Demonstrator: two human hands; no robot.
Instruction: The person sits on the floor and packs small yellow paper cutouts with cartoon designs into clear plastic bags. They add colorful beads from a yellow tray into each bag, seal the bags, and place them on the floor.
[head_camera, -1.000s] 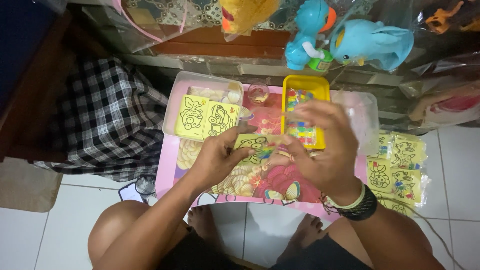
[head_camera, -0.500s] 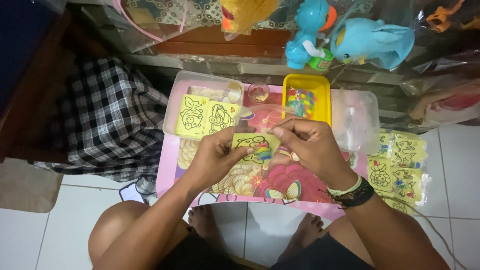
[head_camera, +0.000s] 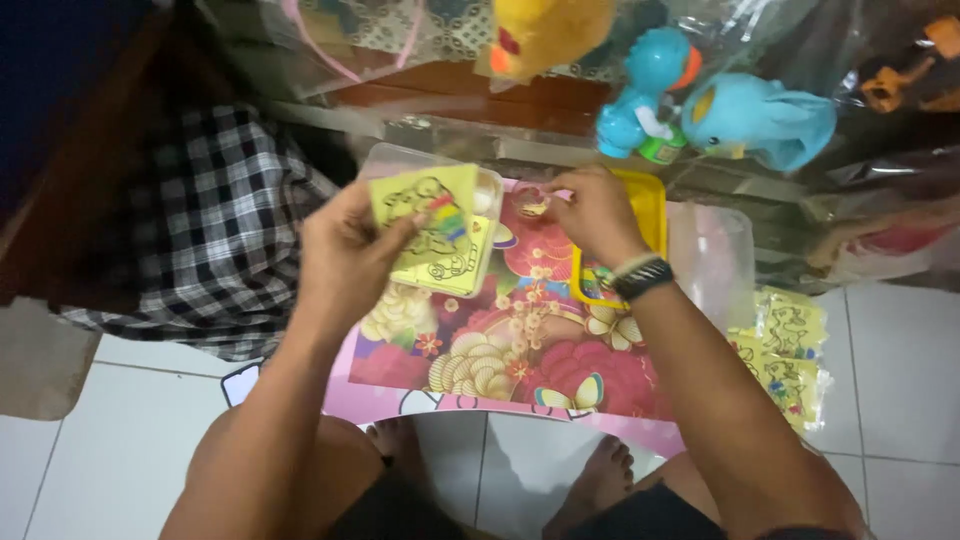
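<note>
Two bare feet (head_camera: 600, 470) and the person's knees sit nearest the camera on white floor tiles (head_camera: 80, 470), under the edge of a small pink table (head_camera: 400, 405) whose top is covered in a bright floral pattern, so the person seems to sit low with the work close in front. Above it the left hand (head_camera: 345, 255) is closed on a yellow sand-art card (head_camera: 432, 225), thumb on the face and fingers behind, lifting it clear of the table and tilting it toward the eyes; part of its outlined figure is already filled with rainbow colours, and the raised angle looks suited to checking that. Beneath the card a clear plastic container (head_camera: 488, 205) rests on the table. The right hand (head_camera: 590, 210), with a dark wristband and pale bracelet (head_camera: 640, 275), reaches further out and pinches something small at its fingertips (head_camera: 545, 205); what it is cannot be made out. That hand hovers beside a yellow tray (head_camera: 652, 215), placed within easy reach. More yellow cards in clear sleeves (head_camera: 790, 345) lie stacked to the right on the floor. A checked cloth (head_camera: 190, 230) lies to the left, and beyond stand blue plastic toys (head_camera: 700, 110) and a yellow plush toy (head_camera: 545, 30).
</note>
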